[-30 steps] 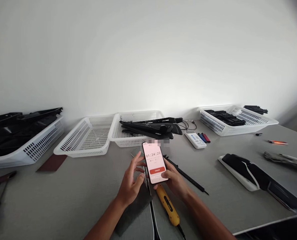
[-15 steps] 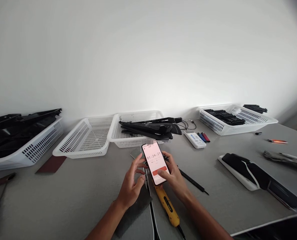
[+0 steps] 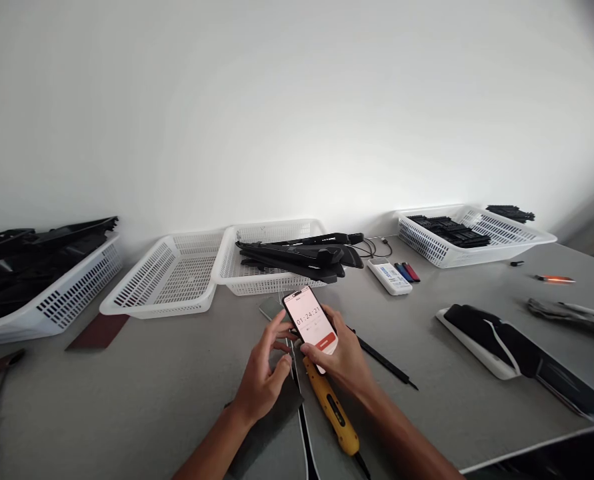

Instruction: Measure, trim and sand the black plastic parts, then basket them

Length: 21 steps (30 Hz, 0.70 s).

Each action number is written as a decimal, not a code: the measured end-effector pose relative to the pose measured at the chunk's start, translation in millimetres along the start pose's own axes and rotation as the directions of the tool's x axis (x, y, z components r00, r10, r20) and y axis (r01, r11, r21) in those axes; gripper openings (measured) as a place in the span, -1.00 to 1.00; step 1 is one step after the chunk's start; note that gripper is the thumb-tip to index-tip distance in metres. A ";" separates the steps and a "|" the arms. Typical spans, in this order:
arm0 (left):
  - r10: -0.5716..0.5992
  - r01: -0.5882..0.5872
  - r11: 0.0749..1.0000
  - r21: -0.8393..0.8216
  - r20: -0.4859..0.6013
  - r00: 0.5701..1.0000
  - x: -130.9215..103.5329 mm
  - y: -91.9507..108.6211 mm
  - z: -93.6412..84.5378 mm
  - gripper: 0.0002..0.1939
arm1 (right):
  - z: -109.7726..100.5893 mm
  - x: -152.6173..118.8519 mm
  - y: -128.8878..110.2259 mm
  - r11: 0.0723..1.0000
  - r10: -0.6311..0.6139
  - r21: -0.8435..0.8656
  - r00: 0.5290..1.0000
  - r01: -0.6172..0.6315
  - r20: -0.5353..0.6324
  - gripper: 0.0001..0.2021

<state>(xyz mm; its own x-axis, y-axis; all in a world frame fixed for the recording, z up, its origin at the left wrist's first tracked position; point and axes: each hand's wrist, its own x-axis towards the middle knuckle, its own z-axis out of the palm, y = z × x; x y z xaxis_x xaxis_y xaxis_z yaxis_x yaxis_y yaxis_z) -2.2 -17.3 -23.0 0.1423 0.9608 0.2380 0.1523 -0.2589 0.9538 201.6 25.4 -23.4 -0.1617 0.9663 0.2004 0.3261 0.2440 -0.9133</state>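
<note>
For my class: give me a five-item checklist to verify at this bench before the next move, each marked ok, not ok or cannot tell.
1. Black-edged rectangular smartphone with a lit screen held in the right-hand grip: ok, thumb across its lower part.
2. Left-hand grip clear of the smartphone: cannot tell; fingertips are close to its edge.
3. Yellow corded handheld tool lying on the grey table: ok.
4. That tool unplugged: cannot tell; its cord leaves the picture.
5. Long black parts fully inside the white perforated basket: not ok, they jut past its rim.
</note>
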 end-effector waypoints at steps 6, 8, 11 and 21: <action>0.020 -0.020 1.000 -0.004 -0.008 1.000 1.0 5.8 1.1 -0.33 | 7.3 -8.0 2.6 0.965 -0.062 -0.260 0.996 0.043 -0.064 -0.06; 0.019 -0.019 1.000 -0.002 -0.004 1.000 0.9 6.8 1.4 -0.33 | 8.6 -9.6 -0.4 0.962 -0.036 -0.273 0.996 0.014 -0.076 -0.08; 0.022 -0.022 1.000 0.000 0.001 1.000 0.7 7.4 2.0 -0.33 | 8.3 -10.1 -5.6 0.967 0.007 -0.254 0.995 -0.032 -0.095 -0.17; 0.024 -0.024 1.000 -0.010 -0.001 1.000 -0.6 4.9 2.3 -0.29 | 4.6 -9.3 -9.3 0.978 0.029 -0.203 0.997 -0.043 -0.071 -0.26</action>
<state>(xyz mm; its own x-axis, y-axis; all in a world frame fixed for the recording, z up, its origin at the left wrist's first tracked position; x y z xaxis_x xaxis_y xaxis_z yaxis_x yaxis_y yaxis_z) 0.7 -19.4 -18.9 0.1452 0.9543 0.2611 0.1387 -0.2809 0.9497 195.8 13.7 -18.3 -0.0858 0.9763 0.1985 0.5151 0.2140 -0.8300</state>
